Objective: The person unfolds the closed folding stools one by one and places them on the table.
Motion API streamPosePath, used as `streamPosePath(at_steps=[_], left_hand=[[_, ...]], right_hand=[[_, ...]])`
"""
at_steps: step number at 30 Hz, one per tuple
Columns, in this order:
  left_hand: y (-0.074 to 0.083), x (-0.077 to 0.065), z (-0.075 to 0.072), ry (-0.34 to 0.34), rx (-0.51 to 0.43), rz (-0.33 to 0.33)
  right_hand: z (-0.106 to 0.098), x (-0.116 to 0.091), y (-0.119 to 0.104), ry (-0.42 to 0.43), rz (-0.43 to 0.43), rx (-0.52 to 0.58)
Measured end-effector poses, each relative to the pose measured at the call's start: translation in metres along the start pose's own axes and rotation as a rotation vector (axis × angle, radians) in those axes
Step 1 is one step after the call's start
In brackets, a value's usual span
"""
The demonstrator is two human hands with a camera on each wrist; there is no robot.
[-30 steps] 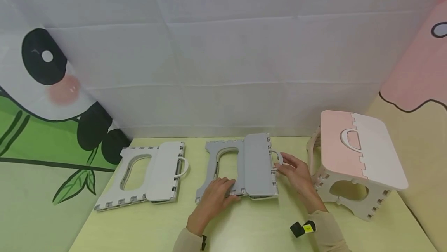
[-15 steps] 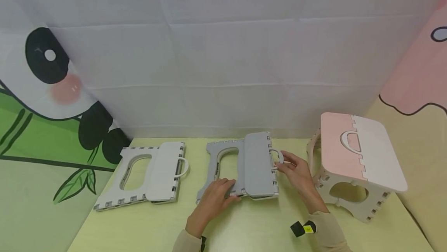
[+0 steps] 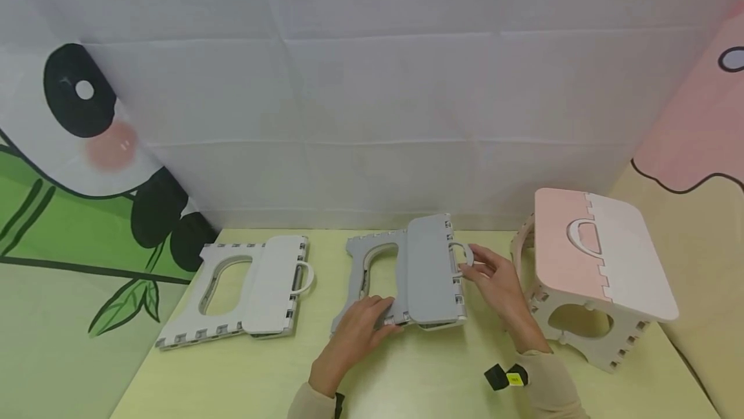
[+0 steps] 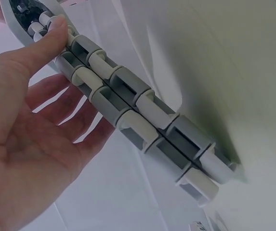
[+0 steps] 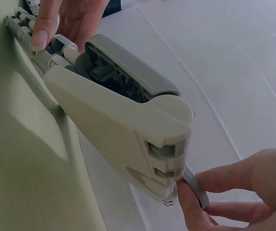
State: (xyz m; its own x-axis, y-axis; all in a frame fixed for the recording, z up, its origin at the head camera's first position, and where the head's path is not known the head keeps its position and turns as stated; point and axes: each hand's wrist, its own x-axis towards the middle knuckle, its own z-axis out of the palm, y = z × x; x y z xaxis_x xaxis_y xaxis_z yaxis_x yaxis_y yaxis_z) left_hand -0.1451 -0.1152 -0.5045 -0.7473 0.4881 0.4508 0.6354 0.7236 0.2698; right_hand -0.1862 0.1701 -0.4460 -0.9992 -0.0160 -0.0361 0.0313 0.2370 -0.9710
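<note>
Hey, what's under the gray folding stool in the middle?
Yellowish tabletop shows through the opening in the gray folding stool; much of what's beneath its solid parts is covered.

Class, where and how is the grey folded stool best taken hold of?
Probably by the loop handle, from the person's right: it juts from the right edge of the grey folded stool, leaving a gap to grip through. The right hand pinches it there.

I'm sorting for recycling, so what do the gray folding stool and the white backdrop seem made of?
Gray folding stool: probably molded plastic, matte, going by its smooth panels and hollow, interlocking hinge knuckles. White backdrop: likely dull fabric, from its creases, though plastic sheeting is possible.
</note>
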Motion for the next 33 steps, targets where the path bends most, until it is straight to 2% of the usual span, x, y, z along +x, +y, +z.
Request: streamPosePath(at_steps=[12, 21, 33], left_hand=[[0.002, 0.004, 0.001, 0.022, -0.053, 0.013], [0.005, 0.006, 0.002, 0.04, -0.09, 0.018], [0.009, 0.01, 0.003, 0.046, -0.154, 0.019]], right_hand=[[-0.007, -0.004, -0.015, 0.022, -0.012, -0.051], [-0.01, -0.004, -0.021, 0.027, -0.053, -0.026], [-0.016, -0.007, -0.033, 0.05, -0.056, -0.105]])
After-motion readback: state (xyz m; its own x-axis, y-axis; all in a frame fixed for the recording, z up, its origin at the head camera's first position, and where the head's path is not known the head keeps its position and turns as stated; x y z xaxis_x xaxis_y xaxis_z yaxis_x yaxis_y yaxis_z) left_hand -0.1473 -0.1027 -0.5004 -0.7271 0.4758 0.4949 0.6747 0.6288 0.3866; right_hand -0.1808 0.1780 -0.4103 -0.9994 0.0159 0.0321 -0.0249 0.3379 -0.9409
